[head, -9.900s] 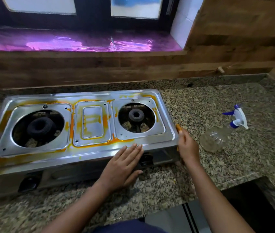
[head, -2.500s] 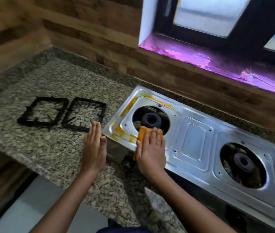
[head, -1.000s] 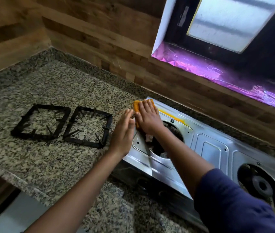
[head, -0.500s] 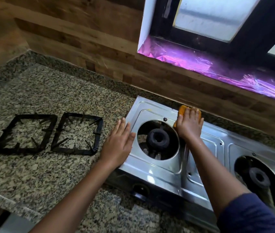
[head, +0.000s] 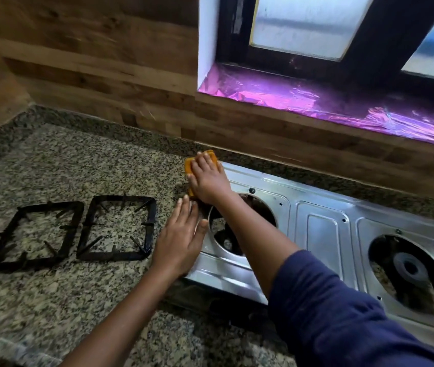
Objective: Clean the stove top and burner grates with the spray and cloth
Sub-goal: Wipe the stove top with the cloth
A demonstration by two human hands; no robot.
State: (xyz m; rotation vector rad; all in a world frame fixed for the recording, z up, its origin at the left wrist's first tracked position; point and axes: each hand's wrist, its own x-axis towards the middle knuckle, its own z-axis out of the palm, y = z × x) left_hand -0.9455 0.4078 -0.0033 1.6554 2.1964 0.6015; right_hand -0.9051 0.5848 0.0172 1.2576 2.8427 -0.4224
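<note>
Stove [head: 324, 234] looks mostly wiped, I judge, my right grip [head: 209, 178] flat-fingered, pressing the cloth [head: 188, 166] at its far-left corner, left grip [head: 181, 239] flat on its left edge, grates [head: 123, 199] left of it not yet done.

Stove top [head: 321, 234], right of frame: no brand or lettering legible.
Window sill foil [head: 316, 99], upper right: no print legible.
</note>
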